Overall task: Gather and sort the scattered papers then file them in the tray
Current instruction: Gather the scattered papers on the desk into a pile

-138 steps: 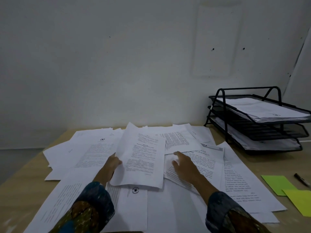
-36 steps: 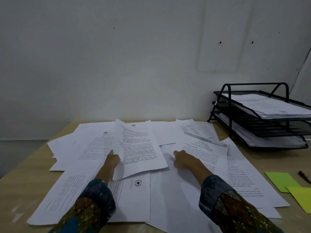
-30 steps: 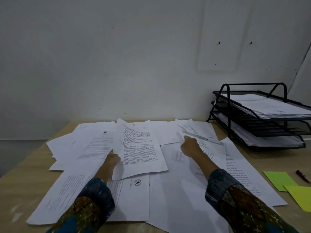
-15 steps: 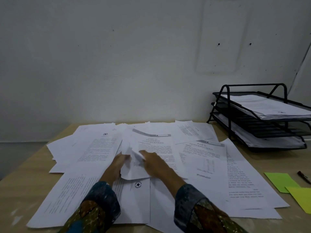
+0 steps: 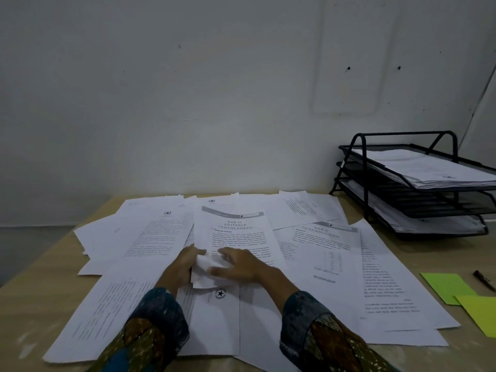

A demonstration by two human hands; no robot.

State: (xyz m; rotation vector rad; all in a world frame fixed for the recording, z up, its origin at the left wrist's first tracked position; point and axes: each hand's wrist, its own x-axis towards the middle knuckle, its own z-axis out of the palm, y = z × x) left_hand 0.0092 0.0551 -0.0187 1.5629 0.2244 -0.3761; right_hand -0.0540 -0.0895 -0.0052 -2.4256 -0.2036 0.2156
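Several white printed papers lie scattered over the wooden table (image 5: 40, 285). In the middle, a small stack topped by a sheet headed "BAB II KRITERIA PERENCANAAN" (image 5: 236, 232) is gripped at its lower left edge by my left hand (image 5: 182, 267). My right hand (image 5: 241, 267) rests flat on the stack's lower part, fingers spread. A sheet headed "BAB I PENDAHULUAN" (image 5: 319, 245) lies just right of it. The black three-tier wire tray (image 5: 359, 167) stands at the back right, with papers in its top and bottom tiers.
Green sticky notes (image 5: 448, 287) and a dark pen (image 5: 483, 279) lie at the right edge of the table. A plain white wall runs right behind the table. More sheets with star logos (image 5: 166, 213) lie to the left and near me.
My right hand has carried the "BAB II" sheet from the right side onto the stack in my left hand and now presses on it. The "BAB I" sheet underneath is uncovered.
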